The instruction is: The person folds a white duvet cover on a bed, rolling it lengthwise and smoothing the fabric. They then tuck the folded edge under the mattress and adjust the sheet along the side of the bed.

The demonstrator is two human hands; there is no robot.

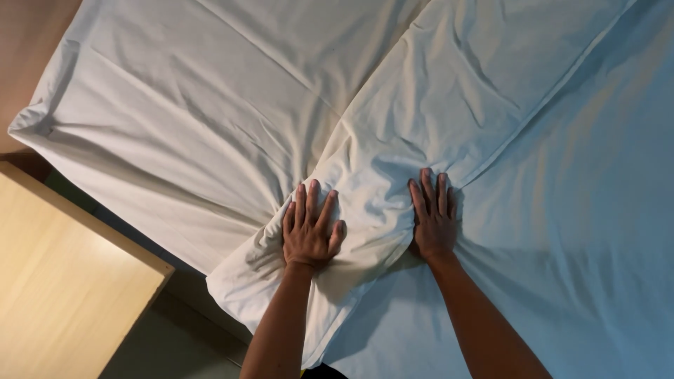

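Pressing a soft, light pillow point(393, 175): left hand point(309, 228) and right hand point(434, 217) lie spread flat; best gripped at its corners.

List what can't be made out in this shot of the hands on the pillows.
- Head view: the palms of the left hand and right hand face down; the fabric beneath them is hidden.
- The near pillow runs off the top edge.
- The wooden table is cut by the left and bottom edges.
- The bed sheet runs off the right edge.
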